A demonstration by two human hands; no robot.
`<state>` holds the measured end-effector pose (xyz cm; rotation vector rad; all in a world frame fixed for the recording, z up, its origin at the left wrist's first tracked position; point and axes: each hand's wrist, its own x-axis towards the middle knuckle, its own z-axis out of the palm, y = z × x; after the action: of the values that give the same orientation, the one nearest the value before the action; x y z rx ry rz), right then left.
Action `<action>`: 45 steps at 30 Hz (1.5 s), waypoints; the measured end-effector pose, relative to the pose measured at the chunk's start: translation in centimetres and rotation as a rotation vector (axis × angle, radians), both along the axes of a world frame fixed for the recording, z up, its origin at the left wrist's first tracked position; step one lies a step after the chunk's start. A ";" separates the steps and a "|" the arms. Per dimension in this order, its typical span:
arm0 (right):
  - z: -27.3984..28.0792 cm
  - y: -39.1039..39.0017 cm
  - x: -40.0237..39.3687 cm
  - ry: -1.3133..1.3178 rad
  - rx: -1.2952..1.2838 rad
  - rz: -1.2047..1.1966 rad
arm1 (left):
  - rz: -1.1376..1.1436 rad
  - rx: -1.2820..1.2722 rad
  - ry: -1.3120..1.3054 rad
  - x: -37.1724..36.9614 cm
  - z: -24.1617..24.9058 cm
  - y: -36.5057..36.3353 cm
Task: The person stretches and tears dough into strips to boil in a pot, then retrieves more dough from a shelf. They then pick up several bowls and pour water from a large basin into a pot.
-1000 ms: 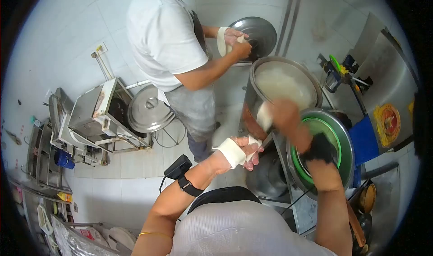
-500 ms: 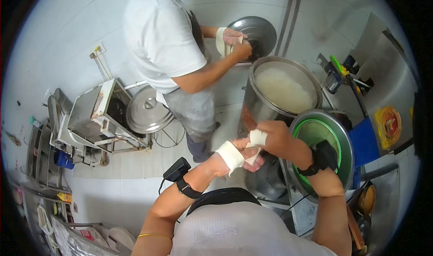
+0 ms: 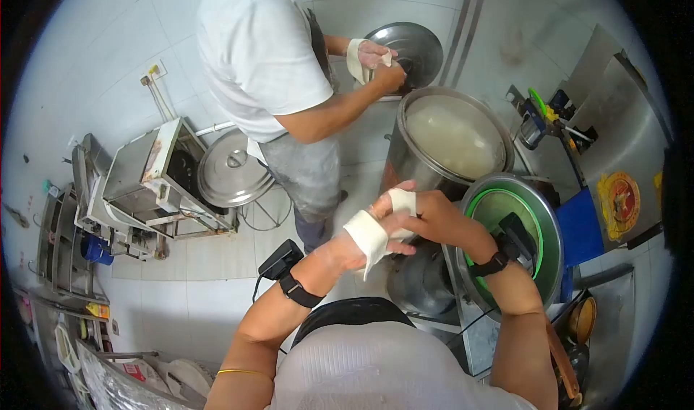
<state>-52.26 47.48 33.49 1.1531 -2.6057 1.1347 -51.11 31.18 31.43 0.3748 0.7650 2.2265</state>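
Note:
A pale, flat dough strip [image 3: 366,235] is draped around my left hand [image 3: 350,249], whose fingers are stretched out and apart. More of the pale dough [image 3: 403,202] lies across its fingers. My right hand [image 3: 435,221] meets it from the right, its fingers bent and pressed on the dough by the left fingers. Part of the right fingertips is hidden. Both hands are in front of a tall steel pot [image 3: 394,150] holding cloudy, steaming liquid [image 3: 452,135].
A steel basin [image 3: 553,251] with a green-rimmed strainer [image 3: 541,229] stands under my right forearm. Ahead, a co-worker [image 3: 267,63] in a white shirt handles similar dough [image 3: 356,59] by a round metal lid [image 3: 426,45]. Another lid [image 3: 231,171] rests on a stand at left.
My right hand has turned and come down slightly against the left hand. The left fingers have spread, and one now points up beside the dough. The co-worker has barely moved.

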 end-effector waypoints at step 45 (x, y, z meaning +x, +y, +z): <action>-0.6 0.8 -0.7 0.032 0.146 -0.066 | 0.071 -0.099 0.043 -1.1 -0.1 0.8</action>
<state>-52.98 48.33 32.91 1.0904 -2.7189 0.9198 -52.25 32.00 31.31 0.3534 0.9203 2.2425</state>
